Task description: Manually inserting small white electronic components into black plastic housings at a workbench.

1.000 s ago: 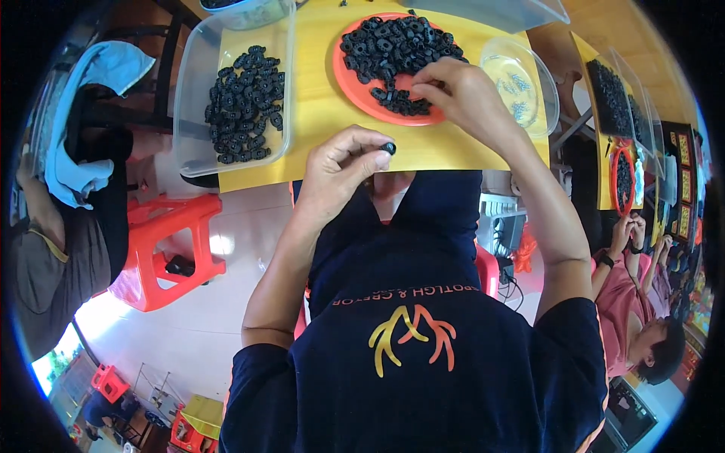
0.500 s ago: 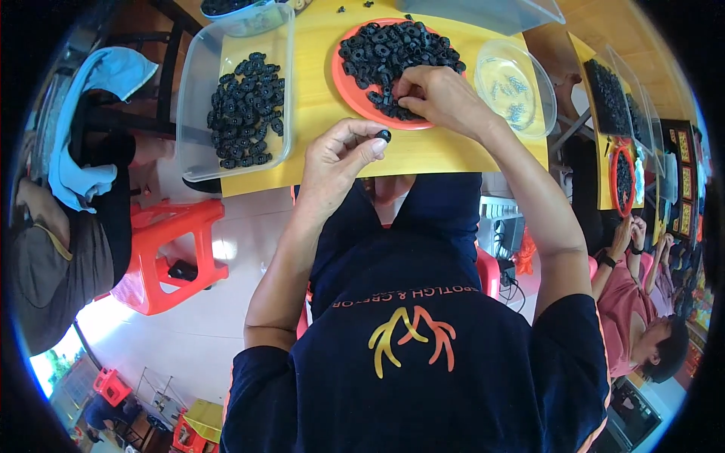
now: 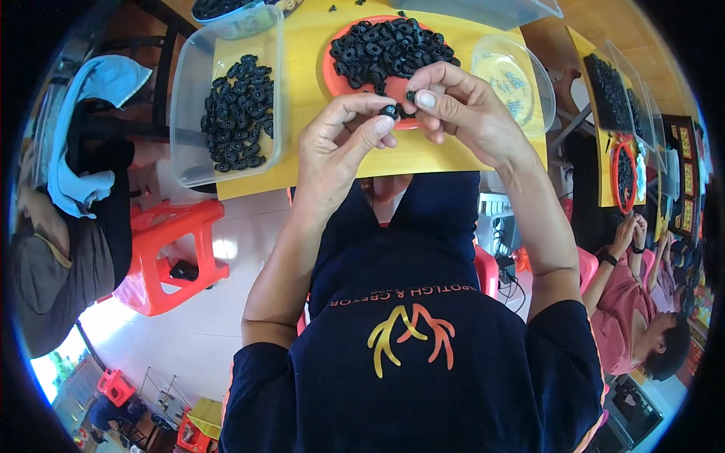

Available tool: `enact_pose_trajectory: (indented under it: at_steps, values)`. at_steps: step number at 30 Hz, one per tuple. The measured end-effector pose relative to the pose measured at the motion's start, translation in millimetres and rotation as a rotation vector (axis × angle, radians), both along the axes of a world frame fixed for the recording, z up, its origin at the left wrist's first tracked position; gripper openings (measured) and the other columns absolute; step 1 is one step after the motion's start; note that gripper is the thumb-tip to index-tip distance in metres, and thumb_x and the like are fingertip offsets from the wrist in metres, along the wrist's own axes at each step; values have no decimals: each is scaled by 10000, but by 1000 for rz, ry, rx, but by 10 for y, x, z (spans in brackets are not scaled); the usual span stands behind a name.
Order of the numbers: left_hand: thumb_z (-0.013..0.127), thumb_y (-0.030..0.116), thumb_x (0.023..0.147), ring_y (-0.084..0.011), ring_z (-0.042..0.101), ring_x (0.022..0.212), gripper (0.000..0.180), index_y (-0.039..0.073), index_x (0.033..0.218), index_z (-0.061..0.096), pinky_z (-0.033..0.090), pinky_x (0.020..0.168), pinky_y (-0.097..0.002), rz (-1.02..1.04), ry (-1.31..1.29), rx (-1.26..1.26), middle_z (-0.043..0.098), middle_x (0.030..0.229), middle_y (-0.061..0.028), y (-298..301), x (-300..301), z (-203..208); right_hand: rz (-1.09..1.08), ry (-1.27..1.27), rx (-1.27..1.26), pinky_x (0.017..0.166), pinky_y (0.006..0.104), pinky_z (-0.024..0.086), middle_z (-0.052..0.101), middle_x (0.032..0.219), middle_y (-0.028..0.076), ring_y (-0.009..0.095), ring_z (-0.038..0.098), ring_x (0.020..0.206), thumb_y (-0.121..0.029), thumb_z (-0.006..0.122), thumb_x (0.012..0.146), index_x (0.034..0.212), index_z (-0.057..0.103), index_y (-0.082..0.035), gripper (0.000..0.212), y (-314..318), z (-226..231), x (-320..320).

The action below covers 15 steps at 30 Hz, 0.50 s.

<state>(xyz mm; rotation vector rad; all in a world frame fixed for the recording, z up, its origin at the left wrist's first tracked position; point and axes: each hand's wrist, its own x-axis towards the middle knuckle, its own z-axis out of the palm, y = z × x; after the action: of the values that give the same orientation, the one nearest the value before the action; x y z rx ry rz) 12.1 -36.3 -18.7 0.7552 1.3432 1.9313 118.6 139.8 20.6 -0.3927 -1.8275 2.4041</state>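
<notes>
Between thumb and fingers, my left hand (image 3: 340,136) pinches a small black plastic part (image 3: 390,112) with a bluish, shiny centre. Close on its right, my right hand (image 3: 464,106) pinches another small black piece (image 3: 411,97), mostly covered by the fingertips. The two pieces are near each other but apart. Just beyond the hands, an orange-red plate (image 3: 330,72) carries a heap of loose black plastic parts (image 3: 393,47). To the left, a clear plastic bin (image 3: 181,151) holds a pile of black parts (image 3: 238,113). A round clear tub (image 3: 545,94) at the right contains small shiny metal pieces (image 3: 513,81).
These containers stand on a yellow table (image 3: 317,162). Another clear container (image 3: 491,9) is at the far edge. A red plastic stool (image 3: 170,264) stands at the left beside a seated person (image 3: 60,272). People sit at another table (image 3: 606,177) on the right.
My right hand has come off the heap with a small black piece and moved nearer my left hand. The left hand has turned its part slightly and risen a little.
</notes>
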Motion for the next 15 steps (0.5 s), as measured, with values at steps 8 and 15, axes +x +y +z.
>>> enact_pose_trajectory:
  at_steps: [8,15]
  values:
    - [671,62,908,-97,653,770,172,4,1067,639,524,694,-234,-11,-9,-19,674,877,-48,83,46,52,-23,45,31,603,193,472,648,825,-3,39,551,670,-162,680,920,1113,676,-18,241,-9,32,96]
    - [674,65,906,-90,641,764,152,6,1043,645,524,698,-233,-29,-26,-33,671,873,-42,91,35,62,-55,-25,151,593,189,472,670,838,-3,34,553,661,-178,698,907,1062,700,-18,223,-43,102,102]
